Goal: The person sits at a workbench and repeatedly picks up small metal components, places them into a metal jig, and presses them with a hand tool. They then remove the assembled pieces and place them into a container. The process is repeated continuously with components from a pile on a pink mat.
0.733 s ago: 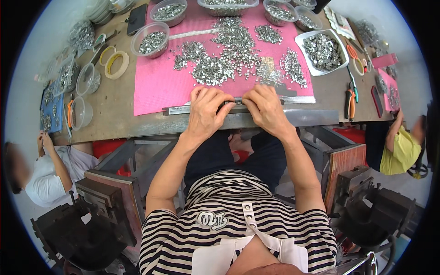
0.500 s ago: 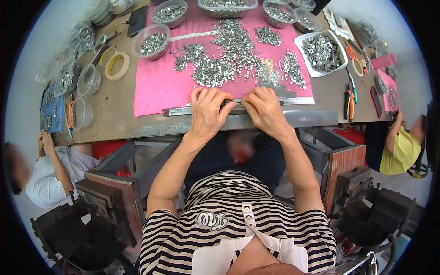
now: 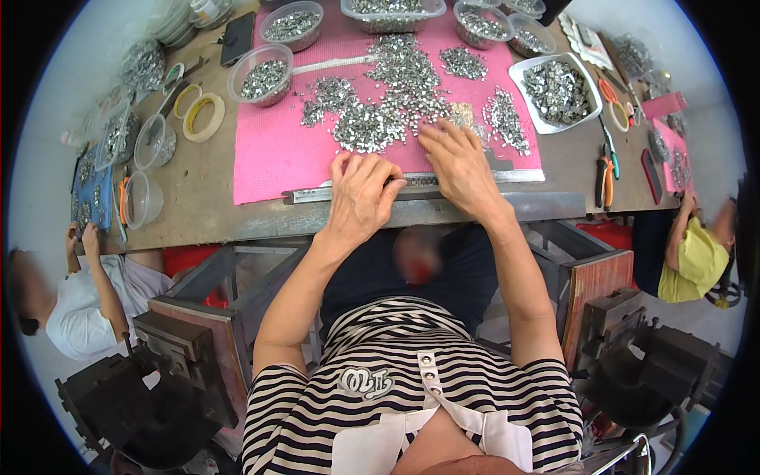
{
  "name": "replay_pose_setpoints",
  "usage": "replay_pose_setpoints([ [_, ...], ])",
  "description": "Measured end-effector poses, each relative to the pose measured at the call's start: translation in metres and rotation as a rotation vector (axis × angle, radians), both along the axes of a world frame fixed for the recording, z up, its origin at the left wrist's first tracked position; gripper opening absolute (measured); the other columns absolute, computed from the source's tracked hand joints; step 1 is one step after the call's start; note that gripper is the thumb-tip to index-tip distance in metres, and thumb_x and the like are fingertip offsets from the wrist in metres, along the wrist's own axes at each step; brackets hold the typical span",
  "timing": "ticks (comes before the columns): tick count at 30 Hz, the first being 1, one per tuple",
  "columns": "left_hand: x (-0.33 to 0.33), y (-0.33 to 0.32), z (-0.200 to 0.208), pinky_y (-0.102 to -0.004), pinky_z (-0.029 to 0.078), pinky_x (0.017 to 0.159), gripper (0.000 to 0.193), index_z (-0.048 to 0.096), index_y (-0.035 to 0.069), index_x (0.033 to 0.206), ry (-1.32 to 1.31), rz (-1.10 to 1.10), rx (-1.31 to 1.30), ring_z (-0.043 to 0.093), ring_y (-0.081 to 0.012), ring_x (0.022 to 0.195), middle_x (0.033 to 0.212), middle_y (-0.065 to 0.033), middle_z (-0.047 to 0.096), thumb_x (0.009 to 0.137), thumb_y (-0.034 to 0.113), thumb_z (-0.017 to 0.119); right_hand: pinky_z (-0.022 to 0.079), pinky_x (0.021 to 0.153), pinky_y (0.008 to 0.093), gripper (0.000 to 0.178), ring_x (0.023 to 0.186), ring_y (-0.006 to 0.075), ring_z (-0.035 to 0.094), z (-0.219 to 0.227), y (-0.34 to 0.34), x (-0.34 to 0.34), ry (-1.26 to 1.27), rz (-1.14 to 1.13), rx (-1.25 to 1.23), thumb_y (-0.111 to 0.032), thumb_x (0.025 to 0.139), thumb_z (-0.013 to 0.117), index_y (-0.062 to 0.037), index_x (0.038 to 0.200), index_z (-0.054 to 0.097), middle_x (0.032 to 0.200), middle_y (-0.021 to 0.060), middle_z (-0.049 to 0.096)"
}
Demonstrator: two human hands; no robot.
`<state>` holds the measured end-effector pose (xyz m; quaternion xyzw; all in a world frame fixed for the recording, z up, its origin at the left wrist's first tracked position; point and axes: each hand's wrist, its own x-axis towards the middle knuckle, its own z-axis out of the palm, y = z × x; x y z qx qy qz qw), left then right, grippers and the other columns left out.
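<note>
A narrow metal rail (image 3: pixel 309 195) lies along the front edge of the pink mat, with a row of small metal pieces (image 3: pixel 422 182) showing in it between my hands. My left hand (image 3: pixel 358 194) rests over the rail, its fingers curled and the thumb close to the index finger; what they pinch is hidden. My right hand (image 3: pixel 461 168) is off the rail, fingers stretched forward over the near edge of a heap of small shiny metal pieces (image 3: pixel 368 127). Beside its fingertips lies a pile of thin silvery pieces (image 3: pixel 477 133).
Plastic tubs of metal pieces (image 3: pixel 261 77) and a white square dish (image 3: pixel 522 75) surround the pink mat (image 3: pixel 261 150). Tape rolls (image 3: pixel 203 119) lie left, orange-handled pliers (image 3: pixel 606 182) right. A person in white (image 3: pixel 87 317) and one in yellow (image 3: pixel 693 265) work at either side.
My right hand has left the rail and moved forward to the heap's near edge, uncovering the row of pieces in the rail. My left hand has barely moved.
</note>
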<state>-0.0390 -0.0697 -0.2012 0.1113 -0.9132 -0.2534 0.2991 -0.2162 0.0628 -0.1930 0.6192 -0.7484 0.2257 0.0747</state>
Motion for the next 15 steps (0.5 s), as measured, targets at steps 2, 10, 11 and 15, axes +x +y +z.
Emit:
replay_pose_setpoints([
  [2, -0.002, 0.002, -0.002, -0.0520, 0.034, 0.104, 0.006, 0.066, 0.011, 0.095, 0.003, -0.007, -0.011, 0.058, -0.0246, 0.091, 0.092, -0.0024, 0.060, 0.092, 0.014, 0.070, 0.037, 0.115, 0.0505, 0.028, 0.136, 0.0331, 0.054, 0.009, 0.009, 0.003, -0.052, 0.045, 0.025, -0.005, 0.096, 0.063, -0.0010, 0.123, 0.071, 0.133, 0.0123, 0.067],
  [10, -0.002, 0.011, 0.004, -0.0513, 0.033, 0.106, 0.009, 0.066, 0.009, 0.096, -0.034, 0.051, -0.056, 0.060, -0.0243, 0.090, 0.090, -0.0026, 0.063, 0.091, 0.012, 0.072, 0.046, 0.091, 0.0422, 0.017, 0.100, 0.0303, 0.064, 0.011, 0.017, -0.015, -0.281, -0.099, -0.070, -0.004, 0.092, 0.068, -0.0036, 0.108, 0.075, 0.103, 0.0106, 0.070],
  [11, -0.002, 0.011, 0.004, -0.0512, 0.033, 0.106, 0.009, 0.066, 0.009, 0.096, -0.027, 0.058, -0.039, 0.060, -0.0243, 0.090, 0.090, -0.0027, 0.064, 0.091, 0.012, 0.072, 0.046, 0.089, 0.0423, 0.016, 0.097, 0.0303, 0.063, 0.010, 0.016, -0.014, -0.271, -0.096, -0.083, -0.004, 0.092, 0.069, -0.0038, 0.107, 0.075, 0.099, 0.0106, 0.068],
  [15, -0.016, 0.001, 0.004, -0.0519, 0.033, 0.105, 0.009, 0.069, 0.010, 0.098, 0.043, 0.058, -0.058, 0.060, -0.0245, 0.091, 0.091, -0.0033, 0.064, 0.091, 0.013, 0.073, 0.045, 0.084, 0.0423, 0.012, 0.091, 0.0304, 0.061, 0.008, 0.003, -0.006, -0.237, -0.071, -0.124, -0.006, 0.090, 0.071, -0.0042, 0.101, 0.074, 0.089, 0.0102, 0.063],
])
